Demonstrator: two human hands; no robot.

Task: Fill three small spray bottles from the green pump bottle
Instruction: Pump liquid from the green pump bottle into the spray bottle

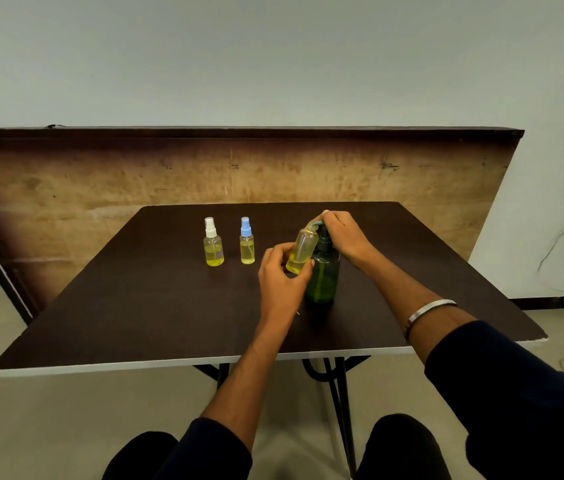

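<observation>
The left hand pinches an uncapped spray bottle near its base, thumb on the near side and fingers on the far side, and holds it off the table, tilted so its open neck leans up and to the right. The right hand lies over the pump head of the green bottle, fingers curled down on it; whether it is pressing at this instant cannot be told. The two hands are close together, one on each side of the green bottle.

What matters for the next move is the meeting of neck and spout: the small bottle's long axis slants from lower left to upper right, and its mouth sits right at the pump spout, just under the right fingers. The join itself is too small to see clearly. The bottle shows yellow liquid only in its lower part, so it seems partly filled, and more strokes look likely.

The green bottle stands upright on the table, right of the middle and well in from the near edge. Toward the far edge, left of the hands, stand two capped bottles with yellow liquid, a white-capped one and beside it a blue-capped one, well apart from the hands.
</observation>
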